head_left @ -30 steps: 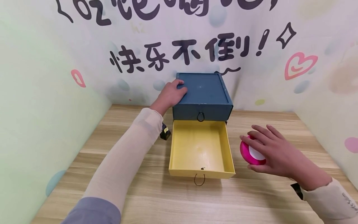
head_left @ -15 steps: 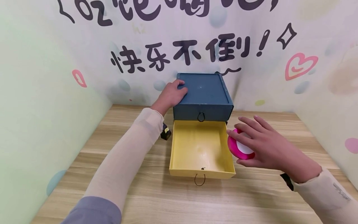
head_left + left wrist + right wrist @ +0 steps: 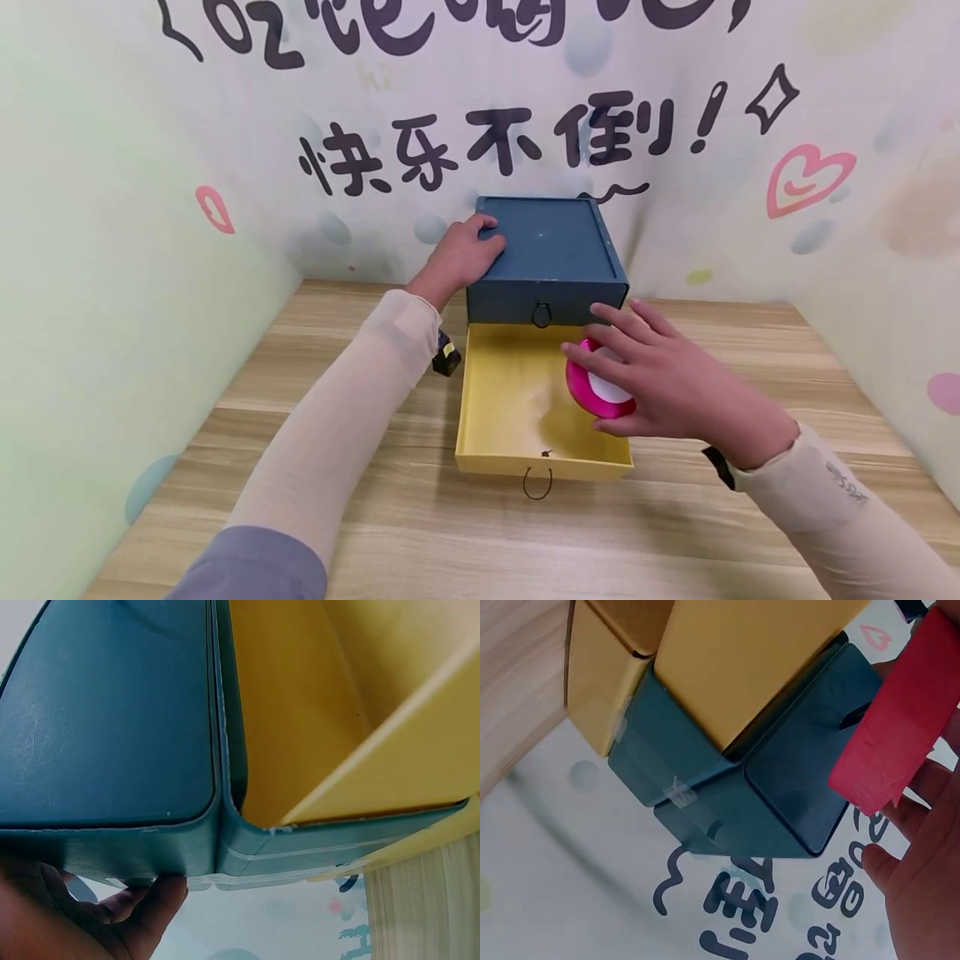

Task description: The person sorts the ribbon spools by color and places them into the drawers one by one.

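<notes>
My right hand (image 3: 660,375) grips a roll of pink tape (image 3: 581,387) with a white centre, over the right part of a pulled-out yellow drawer (image 3: 502,400). In the right wrist view the tape's edge (image 3: 900,720) shows between fingers and thumb, partly hidden by the hand. The drawer belongs to the lower level of a blue drawer unit (image 3: 551,242), whose upper drawer is closed. My left hand (image 3: 459,260) rests on the unit's top at its left edge, fingers and thumb touching it. In the left wrist view the fingers (image 3: 154,915) press against the blue surface.
A small black object with a yellow mark (image 3: 446,357) stands left of the drawer. The unit stands on a wooden table (image 3: 375,517), near a printed back wall (image 3: 420,83). A string loop (image 3: 537,485) hangs from the drawer's front.
My right hand has moved left with the roll of tape, from beside the drawer to over it. The left hand and the drawer unit have stayed in place.
</notes>
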`<action>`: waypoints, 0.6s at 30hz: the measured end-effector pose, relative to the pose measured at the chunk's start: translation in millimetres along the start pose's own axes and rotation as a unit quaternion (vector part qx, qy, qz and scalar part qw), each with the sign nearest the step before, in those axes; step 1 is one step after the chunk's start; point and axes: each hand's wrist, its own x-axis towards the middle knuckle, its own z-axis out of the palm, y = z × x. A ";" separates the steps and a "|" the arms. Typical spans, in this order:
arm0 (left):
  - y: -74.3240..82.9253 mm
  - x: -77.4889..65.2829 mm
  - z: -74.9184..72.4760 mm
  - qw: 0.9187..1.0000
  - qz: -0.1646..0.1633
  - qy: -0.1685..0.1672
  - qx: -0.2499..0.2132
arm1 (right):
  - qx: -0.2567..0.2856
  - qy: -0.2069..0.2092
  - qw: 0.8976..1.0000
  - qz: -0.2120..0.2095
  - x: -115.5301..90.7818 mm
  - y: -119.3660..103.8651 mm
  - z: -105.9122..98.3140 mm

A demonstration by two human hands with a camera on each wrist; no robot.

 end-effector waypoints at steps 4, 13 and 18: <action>1.1 0.2 -0.1 1.000 -0.003 0.001 -0.002 | -0.007 0.000 1.000 -0.007 6.5 -2.4 5.6; 1.7 0.4 0.9 1.000 -0.002 0.004 0.002 | -0.032 -0.001 0.999 -0.019 18.1 -5.6 19.6; 0.0 0.5 1.1 1.000 -0.003 0.005 0.004 | -0.035 0.007 0.999 -0.028 25.1 -6.9 28.9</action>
